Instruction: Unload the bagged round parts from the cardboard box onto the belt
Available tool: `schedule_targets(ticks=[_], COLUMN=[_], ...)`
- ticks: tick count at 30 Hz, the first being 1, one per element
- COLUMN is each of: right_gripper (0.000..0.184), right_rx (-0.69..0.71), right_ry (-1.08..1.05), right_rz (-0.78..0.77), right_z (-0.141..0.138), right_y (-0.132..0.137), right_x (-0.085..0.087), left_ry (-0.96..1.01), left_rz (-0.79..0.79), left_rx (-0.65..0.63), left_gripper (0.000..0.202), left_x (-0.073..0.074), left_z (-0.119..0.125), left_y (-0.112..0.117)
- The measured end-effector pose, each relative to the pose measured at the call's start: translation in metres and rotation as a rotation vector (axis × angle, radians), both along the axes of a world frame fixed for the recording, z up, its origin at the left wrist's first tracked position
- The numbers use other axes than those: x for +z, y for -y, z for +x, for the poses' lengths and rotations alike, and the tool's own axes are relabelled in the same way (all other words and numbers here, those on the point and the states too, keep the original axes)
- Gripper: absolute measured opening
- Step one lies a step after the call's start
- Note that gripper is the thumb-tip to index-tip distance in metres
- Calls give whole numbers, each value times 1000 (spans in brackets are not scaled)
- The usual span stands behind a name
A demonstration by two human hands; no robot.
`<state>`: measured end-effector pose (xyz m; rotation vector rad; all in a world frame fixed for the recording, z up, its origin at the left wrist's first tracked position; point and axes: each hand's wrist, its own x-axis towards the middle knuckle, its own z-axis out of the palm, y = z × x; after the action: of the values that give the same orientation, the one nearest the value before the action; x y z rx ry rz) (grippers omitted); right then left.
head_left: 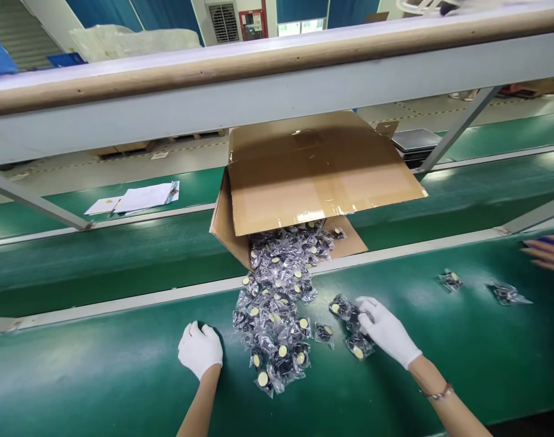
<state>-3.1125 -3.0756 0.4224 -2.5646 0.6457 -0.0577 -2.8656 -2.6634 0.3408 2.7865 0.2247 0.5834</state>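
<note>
Packets under spread right-hand fingers; left hand flat, fingers together, beside pile.

Papers lie on the far green belt; a co-worker's hand rests at the right edge.

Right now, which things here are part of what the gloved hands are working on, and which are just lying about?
In hand:
right hand on small bagged parts
left hand flat on the belt
pile of bagged parts
tipped cardboard box

Lying about:
papers
two stray bags downstream
another person's fingers
</note>
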Motion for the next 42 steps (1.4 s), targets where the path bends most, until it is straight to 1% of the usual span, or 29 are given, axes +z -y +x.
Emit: schedule_targets(ticks=[2, 3, 5, 6, 7, 8, 9, 11, 12, 14, 16, 17, 19, 21, 23, 25, 26, 27, 28, 29, 30, 31, 32, 33, 35, 37, 38, 40, 42], right_gripper=[28, 30, 38, 38, 33, 25, 17, 13, 17, 32, 46, 44, 26, 12, 11, 19, 27, 36, 45, 52, 57, 59, 56, 53, 49, 49, 47, 41, 33], right_rx=[-79, -111, -132, -124, -109, -98, -100, -174, -238, -368, -399, -363, -241, -157, -164, -255, -323, -407, -487, -539, -545, -507, -428, -330, -211, -184, -186, -182, -140], right_ry=[59, 69, 83, 108, 146, 188, 227, 278, 286, 250, 109, 5, -185, -273, -273, -265, -272, -286, -296, -285, -240, -165, -72, 36, 117, 133, 125, 119, 144], right_rz=[20, -18, -163, -242, -296, -305, -268, -121, -48, 36, 48, 41, 41, 83, 167, 203, 161, 63, -79, -241, -385, -482, -527, -507, -467, -515, -544, -574, -567], right_z=[-23, -34, -52, -58, -62, -65, -67, -66, -64, -53, -32, -21, -1, 6, -7, -35, -51, -67, -81, -91, -96, -96, -90, -80, -51, -19, -6, 11, 9], right_y=[0, -6, -28, -41, -54, -66, -73, -77, -72, -55, -34, -24, -5, 20, 57, 104, 127, 146, 158, 161, 154, 137, 112, 81, 12, -45, -65, -84, -79], right_x=[-7, -14, -37, -50, -62, -73, -82, -87, -85, -71, -53, -45, -31, -20, -9, 4, 11, 18, 23, 25, 24, 20, 11, 0, -28, -56, -68, -84, -93], left_ry=[-1, -1, -3, -3, -5, -6, -9, -14, -16, -19, -20, -21, -23, -23, -23, -23, -24, -24, -25, -26, -27, -28, -28, -28, -25, -23, -22, -21, -18], left_rz=[-3, -6, -13, -16, -18, -18, -18, -16, -14, -11, -9, -8, -7, -5, -6, -9, -11, -14, -16, -18, -20, -20, -19, -16, -8, 1, 6, 14, 19], left_rx=[4, 7, 13, 14, 15, 15, 15, 19, 21, 23, 24, 24, 24, 25, 27, 30, 32, 34, 34, 33, 32, 31, 30, 30, 29, 26, 24, 19, 15], left_gripper=[46, 46, 45, 45, 45, 45, 45, 47, 47, 48, 47, 46, 46, 47, 48, 49, 49, 48, 48, 47, 46, 46, 46, 46, 46, 47, 46, 45, 44], left_x=[0, 0, 0, 1, 1, 2, 2, 3, 3, 3, 2, 2, 2, 3, 4, 5, 6, 6, 6, 6, 6, 6, 6, 6, 5, 5, 4, 3, 3], left_z=[0, 0, 0, 0, 0, 0, 0, 0, 0, 1, 1, 1, 1, 0, 0, -1, 0, 0, 0, 0, 0, 0, 0, 0, 0, 0, 0, 1, 1], left_y=[0, 1, 1, 1, 2, 2, 2, 2, 2, 2, 2, 2, 2, 3, 4, 5, 5, 5, 5, 5, 5, 5, 5, 5, 5, 4, 3, 2, 1])
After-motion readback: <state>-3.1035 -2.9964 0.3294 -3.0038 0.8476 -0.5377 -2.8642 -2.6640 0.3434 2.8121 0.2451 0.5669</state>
